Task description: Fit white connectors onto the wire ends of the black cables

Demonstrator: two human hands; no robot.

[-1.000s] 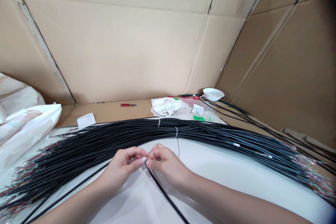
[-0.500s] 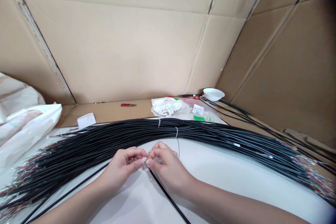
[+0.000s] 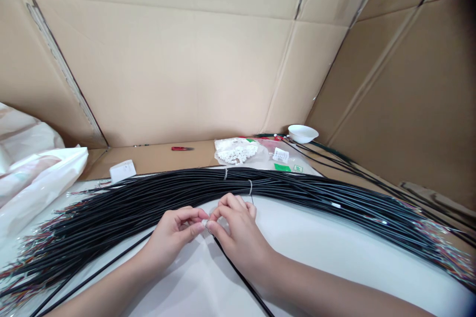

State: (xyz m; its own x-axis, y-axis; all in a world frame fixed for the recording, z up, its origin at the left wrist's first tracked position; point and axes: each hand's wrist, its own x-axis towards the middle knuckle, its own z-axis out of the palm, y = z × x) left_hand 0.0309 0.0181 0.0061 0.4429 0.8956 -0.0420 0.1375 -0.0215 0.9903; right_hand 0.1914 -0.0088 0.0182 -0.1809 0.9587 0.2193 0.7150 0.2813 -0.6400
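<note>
My left hand (image 3: 178, 230) pinches a small white connector (image 3: 204, 223) between thumb and index finger. Against its right side, my right hand (image 3: 236, 225) is closed with thumb and fingertips at the thin wires by the end of a black cable (image 3: 245, 281). The cable runs from under my right hand down to the bottom edge. Just which wire the right fingers grip is hidden. Behind both hands a thick bundle of black cables (image 3: 178, 185) arcs across the white table (image 3: 316, 252), tied with thin ties, its ends fanning into coloured wires.
A clear bag of white connectors (image 3: 238, 153) lies behind the bundle, near a white bowl (image 3: 303, 133) and a green label (image 3: 282, 167). Red-handled snips (image 3: 182, 148) and a white box (image 3: 122, 171) are farther left. White plastic sheeting (image 3: 40, 168) is piled at left; cardboard walls (image 3: 186, 69) enclose the back.
My right hand has risen slightly and turned, its fingers lifting toward the bundle, still close to the connector. My left hand has hardly moved.
</note>
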